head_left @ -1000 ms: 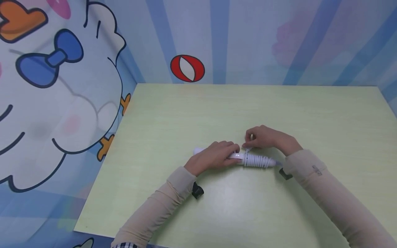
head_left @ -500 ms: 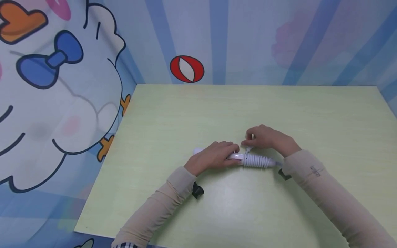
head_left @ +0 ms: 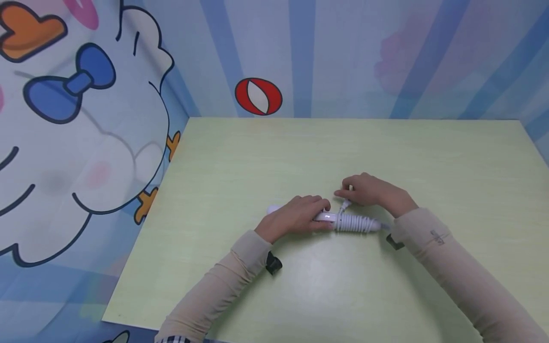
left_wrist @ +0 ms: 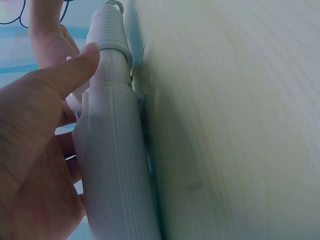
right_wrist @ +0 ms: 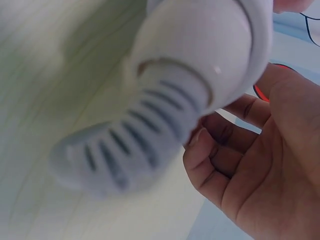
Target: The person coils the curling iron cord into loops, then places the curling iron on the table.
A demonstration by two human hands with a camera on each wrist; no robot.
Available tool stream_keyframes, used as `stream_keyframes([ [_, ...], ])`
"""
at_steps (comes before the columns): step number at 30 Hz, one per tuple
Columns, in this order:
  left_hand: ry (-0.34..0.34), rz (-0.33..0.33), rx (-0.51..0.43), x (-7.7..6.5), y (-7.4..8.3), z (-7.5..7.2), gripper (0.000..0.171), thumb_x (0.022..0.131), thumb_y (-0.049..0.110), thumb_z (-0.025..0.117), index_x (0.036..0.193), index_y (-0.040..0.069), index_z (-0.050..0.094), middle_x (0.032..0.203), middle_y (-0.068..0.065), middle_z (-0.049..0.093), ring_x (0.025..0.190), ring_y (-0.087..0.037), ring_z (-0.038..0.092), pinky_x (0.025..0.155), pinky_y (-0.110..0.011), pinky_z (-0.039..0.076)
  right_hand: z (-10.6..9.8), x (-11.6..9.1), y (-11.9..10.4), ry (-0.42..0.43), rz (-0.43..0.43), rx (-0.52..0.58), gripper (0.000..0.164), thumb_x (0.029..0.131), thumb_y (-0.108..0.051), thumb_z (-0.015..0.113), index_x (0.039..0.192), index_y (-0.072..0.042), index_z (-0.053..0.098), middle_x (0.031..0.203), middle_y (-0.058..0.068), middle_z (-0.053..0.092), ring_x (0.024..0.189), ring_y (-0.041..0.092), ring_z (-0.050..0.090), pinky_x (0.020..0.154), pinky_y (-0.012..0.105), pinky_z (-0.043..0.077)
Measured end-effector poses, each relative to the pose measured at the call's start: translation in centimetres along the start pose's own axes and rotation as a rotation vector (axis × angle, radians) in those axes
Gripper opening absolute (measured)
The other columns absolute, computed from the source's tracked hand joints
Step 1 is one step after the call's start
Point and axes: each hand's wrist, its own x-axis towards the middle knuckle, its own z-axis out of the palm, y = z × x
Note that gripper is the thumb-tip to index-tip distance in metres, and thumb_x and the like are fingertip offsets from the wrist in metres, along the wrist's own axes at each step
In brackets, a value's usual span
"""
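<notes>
A white hair straightener (head_left: 327, 217) lies lengthwise on the table. Its white power cord (head_left: 356, 222) is wound in several tight turns round the right-hand part. My left hand (head_left: 296, 214) grips the body from above; in the left wrist view the thumb (left_wrist: 75, 72) lies along its side, near the coils. Just behind the coils, my right hand (head_left: 366, 189) pinches the cord's loose end, which rises from the windings. The right wrist view shows the ribbed cord sleeve (right_wrist: 145, 130) close up, with curled fingers (right_wrist: 205, 162) beyond it; the pinch itself is hidden there.
The pale green table (head_left: 240, 162) meets a blue striped wall (head_left: 343, 57) at its back edge. A cartoon-printed wall (head_left: 107, 143) borders the left side. Black wrist straps (head_left: 273, 263) show beneath the sleeves.
My right hand has lifted the loose cord end slightly away from the coils, so more of it shows. The left hand stays where it was on the straightener.
</notes>
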Motion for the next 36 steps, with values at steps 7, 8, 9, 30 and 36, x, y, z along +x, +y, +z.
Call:
stream_keyframes([
  [7,-0.009,-0.004,0.004,0.03,0.02,-0.05,0.048,0.085,0.053,0.056,0.114,0.015,0.051,0.090,0.007,0.049,0.076,-0.008,0.047,0.064,-0.021,0.037,-0.11,0.09,0.35,0.000,0.024,0.013,0.037,0.095,-0.044,0.043,0.086,-0.012,0.059,0.070,0.001,0.053,0.063,0.014,0.048,0.061,0.030,0.039],
  [8,-0.008,-0.004,0.005,0.05,0.02,-0.04,0.049,0.084,0.054,0.056,0.114,0.015,0.051,0.089,0.007,0.049,0.076,-0.008,0.047,0.064,-0.021,0.037,-0.13,0.07,0.40,-0.001,0.024,0.019,0.037,0.095,-0.044,0.043,0.086,-0.012,0.058,0.070,0.001,0.053,0.063,0.014,0.048,0.060,0.030,0.039],
  [9,-0.008,-0.005,0.006,0.04,0.03,-0.06,0.049,0.084,0.054,0.056,0.114,0.015,0.051,0.089,0.007,0.049,0.077,-0.008,0.047,0.064,-0.021,0.037,-0.16,0.03,0.40,-0.002,0.025,0.023,0.038,0.095,-0.045,0.043,0.086,-0.012,0.058,0.070,0.001,0.053,0.062,0.014,0.048,0.060,0.030,0.039],
  [30,-0.023,-0.012,0.025,0.20,0.07,-0.02,0.050,0.082,0.056,0.058,0.111,0.017,0.051,0.088,0.008,0.048,0.075,-0.008,0.046,0.063,-0.021,0.037,-0.35,-0.50,0.14,0.000,0.018,0.031,0.040,0.095,-0.046,0.042,0.089,-0.011,0.058,0.071,0.003,0.051,0.063,0.014,0.046,0.059,0.030,0.037],
  [36,-0.013,0.004,0.036,0.13,0.07,-0.14,0.039,0.084,0.052,0.058,0.105,0.020,0.050,0.085,0.007,0.048,0.073,-0.007,0.045,0.062,-0.020,0.036,-0.28,-0.35,0.24,0.005,0.023,0.034,0.037,0.095,-0.044,0.044,0.091,-0.011,0.060,0.072,0.003,0.052,0.063,0.015,0.047,0.060,0.030,0.038],
])
